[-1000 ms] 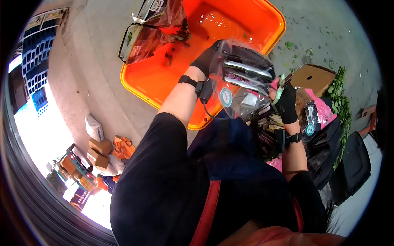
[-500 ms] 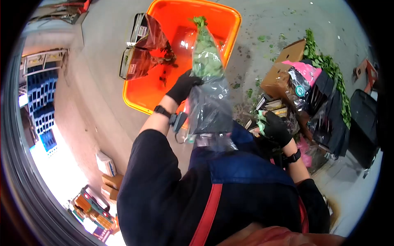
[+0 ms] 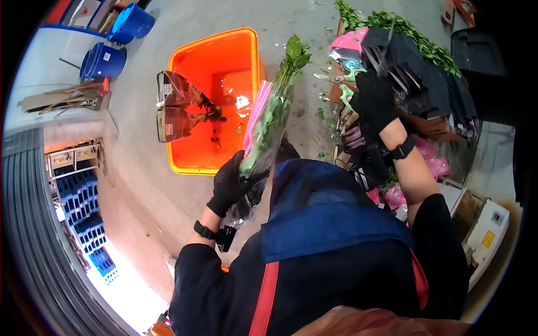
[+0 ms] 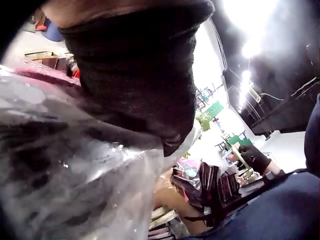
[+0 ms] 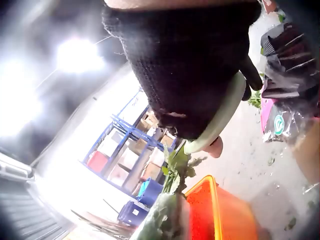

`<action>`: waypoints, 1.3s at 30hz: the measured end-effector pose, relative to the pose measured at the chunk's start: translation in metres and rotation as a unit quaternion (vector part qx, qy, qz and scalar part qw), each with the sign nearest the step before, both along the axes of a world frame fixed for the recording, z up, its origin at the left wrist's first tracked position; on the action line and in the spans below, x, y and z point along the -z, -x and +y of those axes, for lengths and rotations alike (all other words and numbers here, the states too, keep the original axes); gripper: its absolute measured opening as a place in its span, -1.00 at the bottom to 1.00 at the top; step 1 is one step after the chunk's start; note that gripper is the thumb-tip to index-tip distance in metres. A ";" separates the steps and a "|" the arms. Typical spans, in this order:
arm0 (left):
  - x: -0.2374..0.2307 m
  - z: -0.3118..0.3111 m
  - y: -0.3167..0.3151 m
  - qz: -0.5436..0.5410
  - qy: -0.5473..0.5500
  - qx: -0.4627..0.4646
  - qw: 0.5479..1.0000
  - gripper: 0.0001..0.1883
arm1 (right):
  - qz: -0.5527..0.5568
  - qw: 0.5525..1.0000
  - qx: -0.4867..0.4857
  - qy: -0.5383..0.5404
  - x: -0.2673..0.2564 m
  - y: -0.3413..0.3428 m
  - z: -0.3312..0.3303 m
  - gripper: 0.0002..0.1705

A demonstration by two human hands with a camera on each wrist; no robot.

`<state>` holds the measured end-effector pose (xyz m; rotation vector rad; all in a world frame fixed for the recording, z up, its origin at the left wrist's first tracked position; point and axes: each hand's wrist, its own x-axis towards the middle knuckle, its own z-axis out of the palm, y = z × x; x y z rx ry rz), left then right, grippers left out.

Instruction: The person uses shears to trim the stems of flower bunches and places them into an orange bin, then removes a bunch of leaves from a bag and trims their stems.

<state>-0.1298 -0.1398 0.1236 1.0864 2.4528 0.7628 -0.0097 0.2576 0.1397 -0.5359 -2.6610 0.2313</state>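
Note:
In the head view my left hand [image 3: 231,187], in a black glove, grips a wrapped bunch of leafy stems [image 3: 269,126] near its lower end. The leaves stick out of the top, and pink wrap runs along one side. Clear plastic wrapping [image 4: 75,170] fills the lower left of the left wrist view. My gloved right hand [image 3: 374,101] holds scissors [image 3: 345,96] with light green handles, their blades pointing left. One pale handle loop [image 5: 222,120] curves around the fingers in the right wrist view. The scissors are apart from the bunch.
An orange tub [image 3: 255,61] stands on the floor, with two dark wrapped bunches [image 3: 170,124] over its left rim. To the right lies a pile of dark wrapped bunches [image 3: 412,67], with leafy stems [image 3: 431,47] behind. Blue buckets [image 3: 106,60] stand at the far left.
The wrapped bunch has turned from lying across my front to standing leaf end up and leaning right. My right hand with the scissors has moved away from it. The view has swung.

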 end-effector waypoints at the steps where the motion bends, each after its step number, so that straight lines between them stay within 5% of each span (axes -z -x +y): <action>1: -0.002 0.002 -0.015 0.026 -0.003 0.008 1.000 -0.24 | 0.015 1.000 -0.007 -0.019 0.005 -0.007 0.004 -0.58; 9: -0.015 0.004 -0.114 0.166 0.086 -0.014 0.982 -0.29 | -0.035 0.999 0.031 -0.022 0.009 -0.025 -0.015 -0.58; 13: -0.012 -0.013 -0.127 0.100 0.092 -0.011 0.991 -0.29 | -0.077 0.996 0.034 -0.010 0.023 -0.017 -0.033 -0.58; 20: 0.025 -0.062 -0.125 -0.002 0.135 -0.038 0.990 -0.34 | -0.212 0.975 -0.073 0.010 0.109 0.035 -0.089 -0.65; 24: 0.067 -0.104 -0.115 -0.045 0.185 -0.084 0.978 -0.32 | -0.407 0.909 -0.084 0.022 0.119 0.085 -0.148 -0.48; 31: 0.109 -0.143 -0.076 -0.116 0.226 -0.119 0.960 -0.32 | -0.504 0.853 -0.132 0.004 0.232 0.137 -0.213 -0.55; 39: 0.129 -0.163 -0.042 -0.150 0.216 -0.108 0.959 -0.32 | -0.482 0.859 -0.161 0.064 0.253 0.144 -0.215 -0.70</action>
